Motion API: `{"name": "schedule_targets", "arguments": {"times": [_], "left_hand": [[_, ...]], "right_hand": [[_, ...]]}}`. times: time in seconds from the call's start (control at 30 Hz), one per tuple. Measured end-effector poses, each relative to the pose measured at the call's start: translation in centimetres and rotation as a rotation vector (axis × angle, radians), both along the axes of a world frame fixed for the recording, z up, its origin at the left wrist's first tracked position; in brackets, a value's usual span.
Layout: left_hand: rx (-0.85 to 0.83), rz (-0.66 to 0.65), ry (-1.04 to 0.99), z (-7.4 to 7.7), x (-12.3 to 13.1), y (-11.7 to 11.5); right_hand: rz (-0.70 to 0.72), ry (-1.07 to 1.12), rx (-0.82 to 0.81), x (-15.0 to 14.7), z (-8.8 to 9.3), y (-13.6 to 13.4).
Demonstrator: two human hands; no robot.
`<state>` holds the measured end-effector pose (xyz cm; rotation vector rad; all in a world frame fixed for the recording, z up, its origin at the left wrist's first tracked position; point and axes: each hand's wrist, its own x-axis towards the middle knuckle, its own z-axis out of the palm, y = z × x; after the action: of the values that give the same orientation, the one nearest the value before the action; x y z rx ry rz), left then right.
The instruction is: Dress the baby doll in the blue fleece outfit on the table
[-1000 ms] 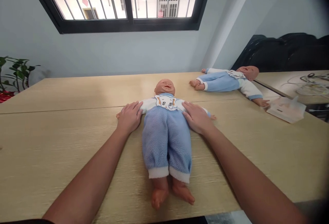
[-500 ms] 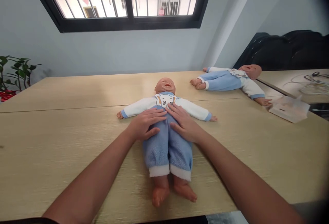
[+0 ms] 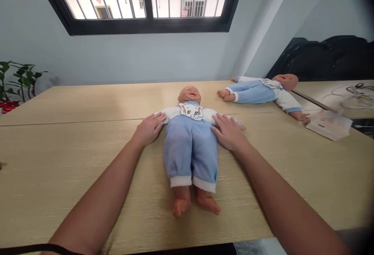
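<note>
A baby doll in blue fleece trousers and a white top with an elephant bib lies on its back on the wooden table, head towards the window. My left hand lies flat, fingers stretched, over the doll's arm on the left side. My right hand lies flat over the doll's other arm. Both hands press the sleeves down beside the doll's body and hold nothing.
A second, similar doll lies at the back right of the table. A clear packet rests at the right edge, with cables on a neighbouring table. A potted plant stands far left. Black chairs line the right wall.
Half a second ago both hands met on the doll's belly; they have since slid outwards onto its arms, as they were one second ago. The view shifted slightly.
</note>
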<state>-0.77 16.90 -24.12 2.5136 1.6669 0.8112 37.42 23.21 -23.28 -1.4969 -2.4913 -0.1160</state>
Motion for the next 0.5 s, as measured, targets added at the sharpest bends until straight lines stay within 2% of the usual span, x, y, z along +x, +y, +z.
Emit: {"name": "schedule_targets", "arguments": {"times": [0.1, 0.17, 0.2, 0.27, 0.4, 0.5], "left_hand": [[0.026, 0.025, -0.053, -0.1, -1.2, 0.3], [0.095, 0.043, -0.094, 0.4, -0.8, 0.0], [0.144, 0.03, -0.113, 0.8, -0.2, -0.3], [0.252, -0.055, -0.166, 1.9, 1.9, -1.1], [0.343, -0.418, -0.29, 3.3, 6.6, -3.2], [0.265, -0.608, -0.366, 3.4, 8.7, -4.6]], "right_hand": [[-0.08, 0.007, 0.018, 0.8, 0.4, 0.4], [-0.094, 0.07, 0.054, 0.8, 1.1, 0.4], [-0.053, 0.134, 0.081, 0.5, 1.6, 0.1], [0.143, 0.305, 0.112, -0.6, 2.7, -1.0], [0.636, 0.517, -0.024, -3.4, 4.1, -4.4], [0.808, 0.623, -0.202, -4.5, 4.1, -6.0]]}}
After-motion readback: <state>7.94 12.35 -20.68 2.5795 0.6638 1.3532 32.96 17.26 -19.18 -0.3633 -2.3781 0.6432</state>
